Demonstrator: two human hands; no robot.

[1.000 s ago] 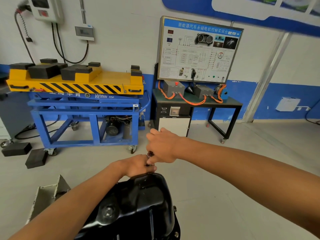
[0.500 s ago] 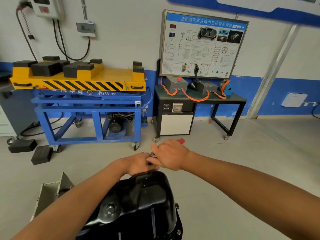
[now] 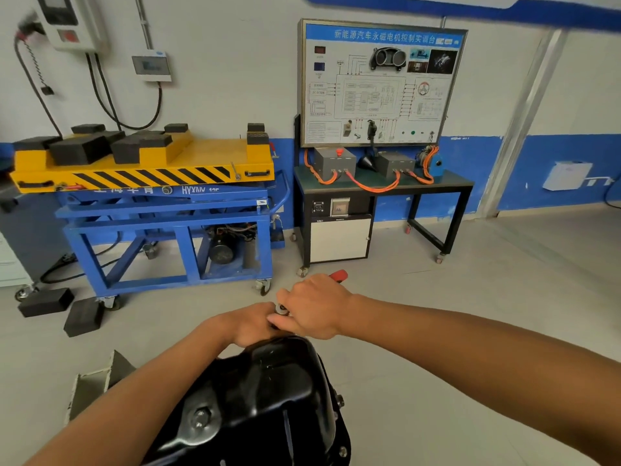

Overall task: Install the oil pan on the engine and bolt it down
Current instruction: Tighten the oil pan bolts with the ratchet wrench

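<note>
Swinging rightward since a second ago, the right hand (image 3: 314, 306) stays wrapped around a red-handled ratchet (image 3: 337, 275). The left hand (image 3: 250, 326) is curled at its socket end, at the far rim of the black oil pan (image 3: 268, 395) below.

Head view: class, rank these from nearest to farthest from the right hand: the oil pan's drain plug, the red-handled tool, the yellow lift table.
1. Red-handled tool: gripped in the right hand.
2. Drain plug: below and left, on the oil pan.
3. Yellow lift table: far back left, by the wall.
</note>
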